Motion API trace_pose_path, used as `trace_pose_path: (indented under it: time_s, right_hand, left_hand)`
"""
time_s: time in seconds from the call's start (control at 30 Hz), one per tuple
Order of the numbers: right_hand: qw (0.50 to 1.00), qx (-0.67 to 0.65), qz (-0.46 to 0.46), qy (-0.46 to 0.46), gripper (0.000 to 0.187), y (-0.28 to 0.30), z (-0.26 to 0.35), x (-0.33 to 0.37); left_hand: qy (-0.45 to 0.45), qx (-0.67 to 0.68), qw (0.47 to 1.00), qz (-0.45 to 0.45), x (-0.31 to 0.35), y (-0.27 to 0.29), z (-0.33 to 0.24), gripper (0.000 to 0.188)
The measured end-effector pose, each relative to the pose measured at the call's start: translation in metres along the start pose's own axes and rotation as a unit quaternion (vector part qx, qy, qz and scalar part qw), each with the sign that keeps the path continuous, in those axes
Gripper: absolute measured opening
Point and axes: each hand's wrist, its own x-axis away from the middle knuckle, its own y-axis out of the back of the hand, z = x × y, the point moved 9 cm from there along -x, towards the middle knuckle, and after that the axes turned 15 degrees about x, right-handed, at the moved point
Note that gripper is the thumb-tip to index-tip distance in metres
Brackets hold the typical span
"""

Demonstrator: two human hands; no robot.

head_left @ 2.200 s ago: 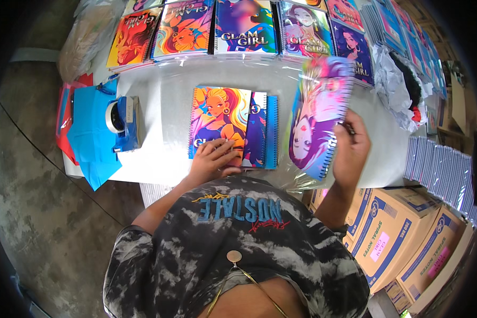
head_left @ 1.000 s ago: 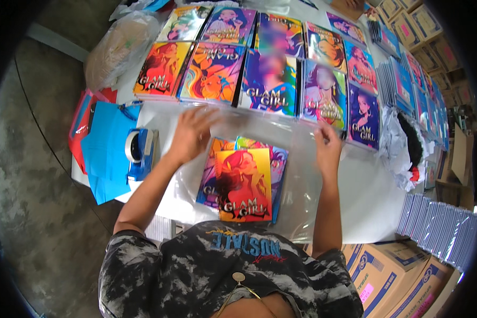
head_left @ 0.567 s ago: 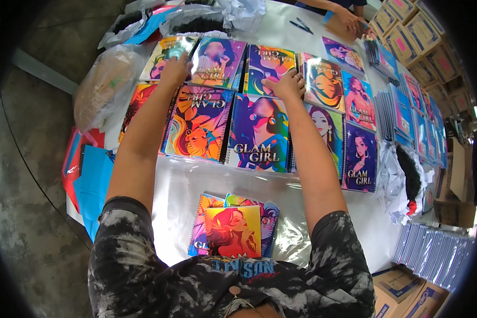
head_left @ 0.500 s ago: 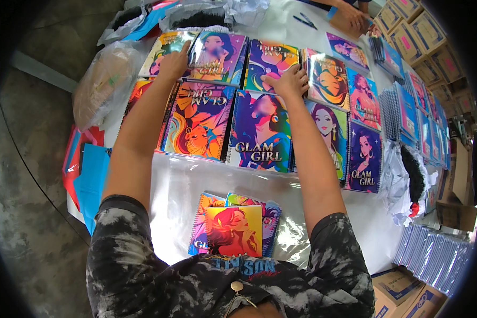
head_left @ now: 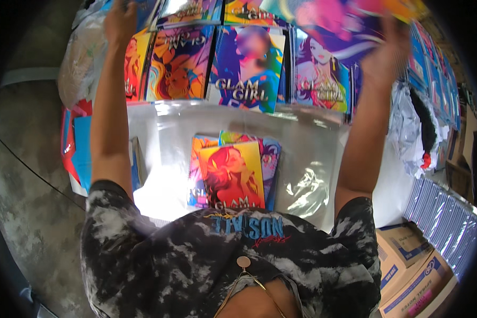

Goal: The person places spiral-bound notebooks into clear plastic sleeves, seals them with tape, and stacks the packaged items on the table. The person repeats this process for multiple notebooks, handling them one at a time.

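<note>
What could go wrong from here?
The right hand holds a blurred purple notebook over the laid-out notebooks; its edge might catch or shift those below.
The small pile sits askew, its lower edge hidden by the shirt; leaning in could nudge it out of line.

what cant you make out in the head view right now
In the head view:
Left hand: fingers blurred and partly cut off by the top edge; its grip is unclear.
Right hand: smeared by motion, so finger placement on the purple notebook is unclear; that notebook is blurred and cut off too.
Red-and-yellow notebook: lower edge hidden by the shirt.
Notebooks underneath: mostly covered by it, so uncountable.
</note>
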Motion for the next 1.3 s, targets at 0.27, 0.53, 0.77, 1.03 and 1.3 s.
trace_pose_path:
  time_s: [0.27,0.53,0.77,1.03,1.3]
  right_hand:
    - [0.922,-0.274,0.136,-0.238,0.038,0.04,0.017,0.143]
    - [0.77,0.339,0.447,-0.305,0.045,0.024,-0.093,0.338]
    - [0.782,0.437,0.391,-0.211,0.032,0.021,-0.059,0.286]
    - [0.851,0.478,0.207,-0.06,0.027,0.022,-0.092,0.073]
    - [0.69,0.693,0.15,-0.147,0.082,-0.038,-0.199,-0.04]
  left_hand:
    - [0.151,0.339,0.901,0.224,0.362,0.036,-0.103,0.03]
    - [-0.043,0.186,0.979,-0.067,0.259,0.163,-0.16,0.032]
    - [-0.105,0.143,0.943,0.281,0.339,0.062,-0.164,0.035]
    - [-0.139,0.138,0.967,0.165,0.196,0.019,-0.152,0.048]
    - [0.251,-0.17,0.935,0.187,0.025,-0.123,0.022,0.105]
